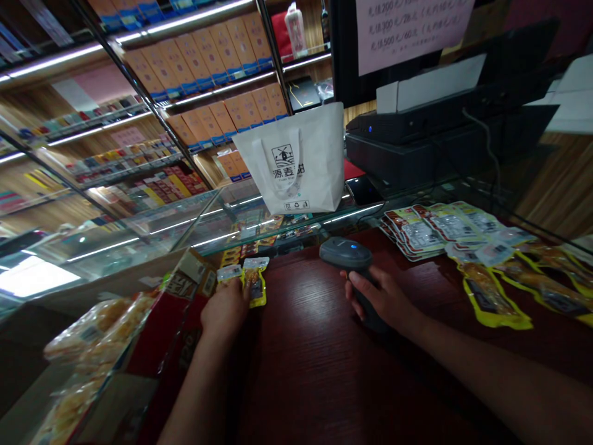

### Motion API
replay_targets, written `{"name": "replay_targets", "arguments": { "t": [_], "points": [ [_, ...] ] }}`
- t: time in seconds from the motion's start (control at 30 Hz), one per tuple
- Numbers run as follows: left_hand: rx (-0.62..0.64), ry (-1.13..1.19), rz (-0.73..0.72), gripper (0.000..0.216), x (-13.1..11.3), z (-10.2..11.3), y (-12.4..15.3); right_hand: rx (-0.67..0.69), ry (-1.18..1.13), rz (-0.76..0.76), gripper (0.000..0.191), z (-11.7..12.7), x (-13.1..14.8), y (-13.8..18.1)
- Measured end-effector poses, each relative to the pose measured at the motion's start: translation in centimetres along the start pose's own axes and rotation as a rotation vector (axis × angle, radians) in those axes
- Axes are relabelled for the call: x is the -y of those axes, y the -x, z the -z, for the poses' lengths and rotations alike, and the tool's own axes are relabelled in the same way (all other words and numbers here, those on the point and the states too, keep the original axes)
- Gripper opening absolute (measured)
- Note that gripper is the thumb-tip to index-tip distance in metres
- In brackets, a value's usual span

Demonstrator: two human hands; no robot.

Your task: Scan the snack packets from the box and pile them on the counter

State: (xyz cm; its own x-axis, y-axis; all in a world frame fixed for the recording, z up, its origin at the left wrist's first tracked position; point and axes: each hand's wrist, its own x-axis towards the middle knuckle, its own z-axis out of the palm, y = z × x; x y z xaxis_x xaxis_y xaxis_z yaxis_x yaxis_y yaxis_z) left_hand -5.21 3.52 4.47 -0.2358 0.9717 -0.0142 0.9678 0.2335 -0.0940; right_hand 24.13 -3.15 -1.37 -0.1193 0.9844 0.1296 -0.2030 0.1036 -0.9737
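My right hand point(386, 300) is wrapped round the handle of a dark grey barcode scanner point(345, 252), whose top shows a small blue light. The scanner's head points left and away from me over the dark red table. At the left, my left hand point(226, 309) has its fingers closed on small yellow-edged snack packets. One packet point(256, 281) shows to the right of its fingers, and the top of another packet point(229, 272) sticks out beyond them. The fingertips are partly hidden.
A cardboard box point(173, 309) with bagged food point(99, 327) stands at left. A white paper bag point(301, 167) stands on the glass counter point(204, 219). Flat packs point(414, 232) and yellow-edged packets point(491, 296) lie at right, below a black register point(417, 142). Stocked shelves point(194, 93) rise behind.
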Motion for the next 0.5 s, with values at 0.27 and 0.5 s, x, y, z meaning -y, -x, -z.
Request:
{"name": "replay_targets", "arguments": {
  "t": [0.27, 0.5],
  "points": [
    [-0.167, 0.086, -0.051, 0.044, -0.3, -0.2, -0.2, -0.014, -0.002, 0.036, 0.034, -0.2, -0.2, -0.5],
    [-0.238, 0.698, -0.881, 0.026, -9.5, -4.2, 2.6, 0.138, -0.019, 0.161, 0.039, -0.7, 2.3, 0.0]
  ]
}}
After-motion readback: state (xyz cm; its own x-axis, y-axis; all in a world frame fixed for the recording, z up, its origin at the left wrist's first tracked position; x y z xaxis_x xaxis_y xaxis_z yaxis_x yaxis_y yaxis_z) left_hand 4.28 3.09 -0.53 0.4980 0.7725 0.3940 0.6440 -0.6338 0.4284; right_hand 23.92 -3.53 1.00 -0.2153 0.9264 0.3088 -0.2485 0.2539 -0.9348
